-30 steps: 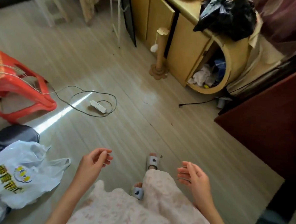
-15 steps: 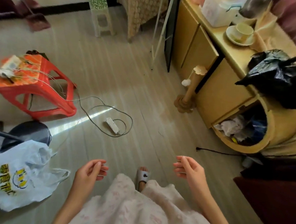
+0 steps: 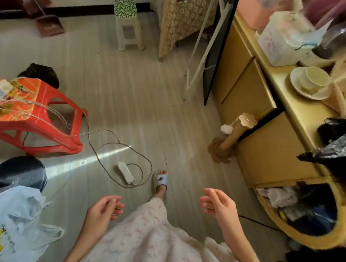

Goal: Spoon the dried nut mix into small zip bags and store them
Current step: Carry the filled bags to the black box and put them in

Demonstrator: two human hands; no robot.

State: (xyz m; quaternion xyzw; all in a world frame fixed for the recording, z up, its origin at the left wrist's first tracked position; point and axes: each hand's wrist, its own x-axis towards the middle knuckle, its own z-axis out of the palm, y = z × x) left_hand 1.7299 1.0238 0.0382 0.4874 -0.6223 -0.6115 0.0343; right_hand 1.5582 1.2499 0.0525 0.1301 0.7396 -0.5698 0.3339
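We see the white plastic bag [image 3: 13, 224] cut by the left edge, and the items atop the cabinet [image 3: 293, 35] blurred.

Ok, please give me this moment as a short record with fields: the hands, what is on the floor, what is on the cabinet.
left hand: loosely curled, holds nothing
right hand: relaxed, holds nothing
floor: red stool; power strip with looped cable; white plastic bag at lower left
cabinet top: cup on a saucer; black plastic bag
nut mix, zip bags: not in view
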